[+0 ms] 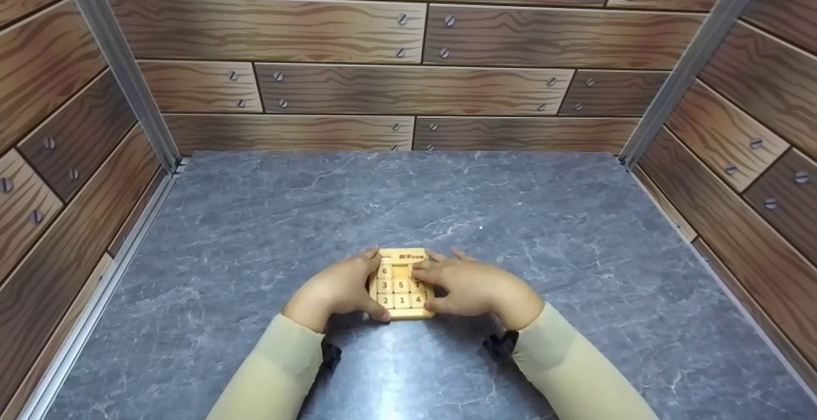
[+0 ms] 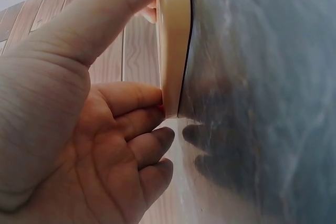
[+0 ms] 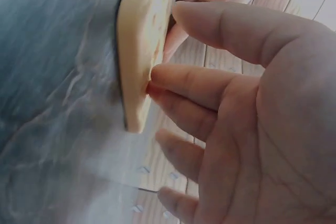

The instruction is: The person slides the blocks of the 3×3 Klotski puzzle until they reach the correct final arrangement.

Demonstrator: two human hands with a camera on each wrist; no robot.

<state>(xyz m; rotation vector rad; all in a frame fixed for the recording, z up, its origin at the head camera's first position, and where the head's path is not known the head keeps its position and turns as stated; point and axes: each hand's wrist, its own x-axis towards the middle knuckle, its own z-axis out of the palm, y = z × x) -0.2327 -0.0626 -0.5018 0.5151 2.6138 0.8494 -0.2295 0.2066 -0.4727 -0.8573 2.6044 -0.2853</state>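
Observation:
A wooden number slide puzzle (image 1: 406, 313) lies flat on the grey marbled tabletop. Its tiles show 6 at upper left, then 3, 5, 7, then 2, 1, 4; the gap is in the middle of the top row. My left hand (image 1: 341, 287) holds the puzzle's left side between thumb and index finger, its edge (image 2: 175, 40) showing in the left wrist view. On the right, my right hand (image 1: 475, 287) has extended fingers touching the top-right tile, which they hide. The right thumb (image 1: 436, 305) is by the 4 tile at the right edge.
The tabletop (image 1: 255, 216) is bounded by wood-patterned panels at the back (image 1: 408, 88), left and right. Metal rails (image 1: 121, 56) run along the corners. Dark bands (image 1: 501, 345) sit at both wrists below pale sleeves.

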